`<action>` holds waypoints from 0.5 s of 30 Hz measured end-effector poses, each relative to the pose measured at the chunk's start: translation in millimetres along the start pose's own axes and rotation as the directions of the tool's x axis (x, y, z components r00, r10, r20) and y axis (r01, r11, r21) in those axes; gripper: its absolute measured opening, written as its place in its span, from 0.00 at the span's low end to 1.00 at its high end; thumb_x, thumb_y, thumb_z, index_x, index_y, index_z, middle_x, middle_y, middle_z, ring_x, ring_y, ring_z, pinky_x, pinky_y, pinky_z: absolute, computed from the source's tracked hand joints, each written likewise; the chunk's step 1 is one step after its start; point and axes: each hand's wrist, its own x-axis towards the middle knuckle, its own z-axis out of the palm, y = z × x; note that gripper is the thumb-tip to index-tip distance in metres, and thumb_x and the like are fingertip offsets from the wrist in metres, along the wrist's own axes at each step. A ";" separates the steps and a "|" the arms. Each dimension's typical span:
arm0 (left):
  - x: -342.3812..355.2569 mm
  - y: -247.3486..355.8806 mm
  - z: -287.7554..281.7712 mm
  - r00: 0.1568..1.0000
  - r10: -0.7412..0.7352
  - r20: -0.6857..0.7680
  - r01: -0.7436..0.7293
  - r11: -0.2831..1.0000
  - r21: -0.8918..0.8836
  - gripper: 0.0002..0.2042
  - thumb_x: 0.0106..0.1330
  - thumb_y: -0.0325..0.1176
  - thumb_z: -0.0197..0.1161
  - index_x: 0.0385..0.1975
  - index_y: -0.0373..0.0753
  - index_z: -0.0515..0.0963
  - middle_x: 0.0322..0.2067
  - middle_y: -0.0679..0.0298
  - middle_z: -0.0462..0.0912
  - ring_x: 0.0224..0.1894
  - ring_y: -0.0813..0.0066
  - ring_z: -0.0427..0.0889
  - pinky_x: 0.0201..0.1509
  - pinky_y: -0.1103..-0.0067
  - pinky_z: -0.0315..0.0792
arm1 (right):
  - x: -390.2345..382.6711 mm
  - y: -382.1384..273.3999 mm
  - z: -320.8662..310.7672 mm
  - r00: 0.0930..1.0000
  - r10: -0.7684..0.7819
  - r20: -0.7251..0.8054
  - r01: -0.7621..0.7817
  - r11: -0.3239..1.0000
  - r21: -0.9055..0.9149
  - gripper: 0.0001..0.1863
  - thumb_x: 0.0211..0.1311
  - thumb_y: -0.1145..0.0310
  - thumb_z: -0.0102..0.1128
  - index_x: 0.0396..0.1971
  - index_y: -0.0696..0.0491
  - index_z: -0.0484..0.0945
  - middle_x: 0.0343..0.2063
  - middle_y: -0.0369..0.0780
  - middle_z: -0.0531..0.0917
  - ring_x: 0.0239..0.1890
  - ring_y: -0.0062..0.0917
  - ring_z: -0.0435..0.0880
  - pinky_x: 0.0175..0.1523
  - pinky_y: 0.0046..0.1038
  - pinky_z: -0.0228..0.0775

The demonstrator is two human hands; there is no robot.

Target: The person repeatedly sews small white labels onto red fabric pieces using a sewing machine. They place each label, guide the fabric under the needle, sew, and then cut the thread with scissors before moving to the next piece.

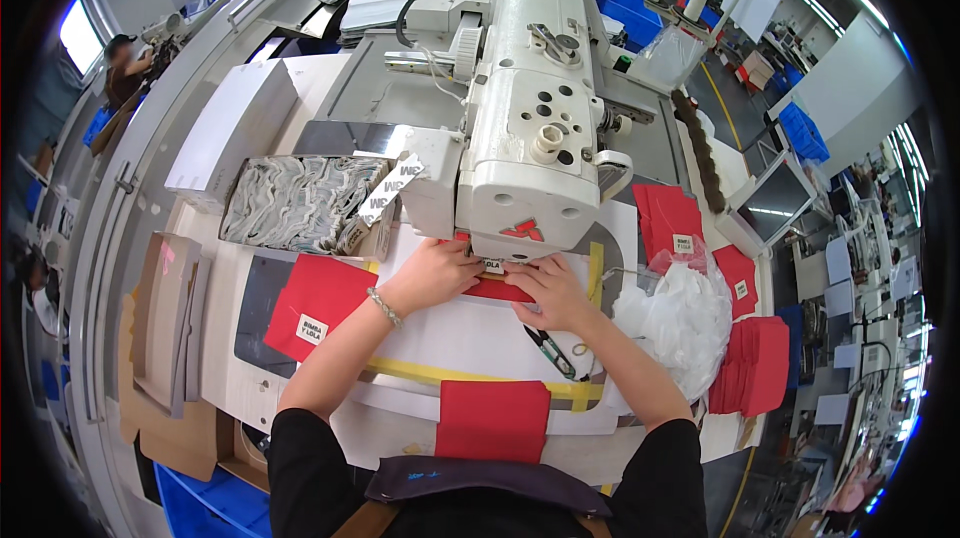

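A red fabric piece [499, 289] with a white label [493, 265] lies under the front of a white sewing machine [530, 173]. The machine head hides the needle area and the piece's far part. My left hand [437, 273], a braided bracelet at its wrist, holds the piece's left side with closely placed fingers. On its right side my right hand [553, 290] holds it down with the fingertips, thumb nearer me. Thread snips [551, 353] lie on the table just below my right hand. Another red piece [493, 420] lies at the table's front edge, close to my body.
At left are a labelled red piece [320, 306], a box of folded white-grey strips [300, 206] and an open cardboard box [163, 323]. At right, a white plastic bag heap [675, 323] stands beside red stacks [750, 366]. Yellow tape [420, 371] edges the work area.
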 end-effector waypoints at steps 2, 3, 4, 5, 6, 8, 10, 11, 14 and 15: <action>1.6 -3.2 -0.1 1.000 0.012 0.003 -0.012 0.999 -0.042 0.11 0.56 0.37 0.68 0.38 0.47 0.85 0.38 0.72 0.86 0.47 0.75 0.79 0.57 0.69 0.65 | 0.3 0.1 0.1 1.000 0.001 0.006 -0.001 1.000 0.002 0.19 0.50 0.59 0.66 0.42 0.51 0.78 0.50 0.36 0.81 0.51 0.29 0.75 0.57 0.35 0.63; 2.7 -4.6 0.0 1.000 0.010 0.007 -0.010 0.997 -0.082 0.11 0.56 0.37 0.68 0.39 0.48 0.85 0.39 0.71 0.86 0.47 0.74 0.79 0.57 0.68 0.66 | 0.2 0.1 0.1 1.000 0.004 0.011 -0.004 1.000 0.004 0.19 0.50 0.59 0.66 0.42 0.50 0.78 0.50 0.36 0.81 0.51 0.30 0.75 0.57 0.35 0.63; 3.9 -5.9 0.2 1.000 0.008 0.010 -0.007 0.993 -0.122 0.11 0.56 0.37 0.68 0.39 0.48 0.85 0.39 0.71 0.86 0.47 0.73 0.79 0.57 0.67 0.66 | 0.4 0.2 0.0 1.000 0.006 0.015 -0.006 1.000 0.006 0.19 0.50 0.59 0.66 0.42 0.50 0.78 0.50 0.36 0.81 0.51 0.30 0.75 0.57 0.35 0.63; 5.1 -6.8 0.2 1.000 0.006 0.013 -0.004 0.987 -0.161 0.12 0.55 0.37 0.68 0.40 0.49 0.85 0.39 0.70 0.86 0.47 0.71 0.80 0.57 0.66 0.67 | 0.7 0.4 -0.1 1.000 0.007 0.026 -0.007 1.000 0.006 0.19 0.50 0.59 0.66 0.42 0.50 0.77 0.50 0.36 0.81 0.51 0.30 0.75 0.57 0.35 0.63; 6.3 -7.4 -0.3 1.000 0.018 -0.013 -0.020 0.984 -0.178 0.12 0.55 0.37 0.68 0.40 0.50 0.85 0.39 0.69 0.86 0.47 0.70 0.80 0.56 0.65 0.67 | 1.1 0.4 -0.2 0.999 0.008 0.037 -0.008 1.000 0.005 0.20 0.50 0.59 0.66 0.43 0.51 0.77 0.50 0.36 0.81 0.51 0.30 0.75 0.57 0.35 0.63; 9.1 -7.7 -1.5 0.997 0.039 -0.067 -0.053 0.977 -0.209 0.13 0.55 0.36 0.68 0.42 0.51 0.85 0.39 0.68 0.85 0.47 0.68 0.81 0.54 0.65 0.69 | 2.5 0.3 -1.4 0.999 0.007 0.044 -0.007 1.000 0.003 0.20 0.51 0.59 0.65 0.43 0.51 0.77 0.49 0.36 0.81 0.51 0.30 0.75 0.57 0.35 0.63; 10.3 -7.8 -0.3 0.995 0.046 -0.093 -0.066 0.974 -0.217 0.13 0.56 0.36 0.68 0.42 0.52 0.85 0.40 0.67 0.85 0.46 0.66 0.81 0.54 0.66 0.70 | 4.4 -0.8 -3.1 0.999 0.004 0.036 -0.005 1.000 0.002 0.20 0.51 0.59 0.65 0.43 0.51 0.77 0.49 0.36 0.81 0.52 0.30 0.75 0.57 0.35 0.63; 10.7 -7.7 0.2 0.993 0.050 -0.105 -0.072 0.973 -0.220 0.14 0.56 0.36 0.68 0.43 0.52 0.85 0.40 0.66 0.85 0.46 0.66 0.81 0.53 0.66 0.70 | 4.6 -0.8 -3.3 0.999 0.006 0.039 -0.007 1.000 0.003 0.20 0.51 0.59 0.65 0.43 0.51 0.77 0.48 0.36 0.81 0.52 0.30 0.75 0.58 0.35 0.62; 11.3 -9.3 0.4 0.999 0.026 -0.022 -0.032 0.960 -0.277 0.14 0.56 0.35 0.68 0.43 0.52 0.85 0.39 0.64 0.85 0.44 0.64 0.81 0.51 0.68 0.72 | 5.1 -0.8 -3.5 0.999 0.012 0.049 -0.013 1.000 0.007 0.20 0.51 0.59 0.65 0.43 0.52 0.77 0.48 0.37 0.81 0.52 0.30 0.75 0.58 0.36 0.62; 11.9 -9.4 -0.1 0.999 0.029 -0.042 -0.040 0.950 -0.309 0.13 0.56 0.34 0.68 0.43 0.52 0.85 0.39 0.64 0.85 0.43 0.64 0.81 0.50 0.68 0.73 | 5.7 -1.0 -3.3 0.998 0.014 0.054 -0.014 1.000 0.008 0.20 0.51 0.59 0.65 0.43 0.52 0.77 0.48 0.37 0.82 0.52 0.30 0.75 0.58 0.36 0.62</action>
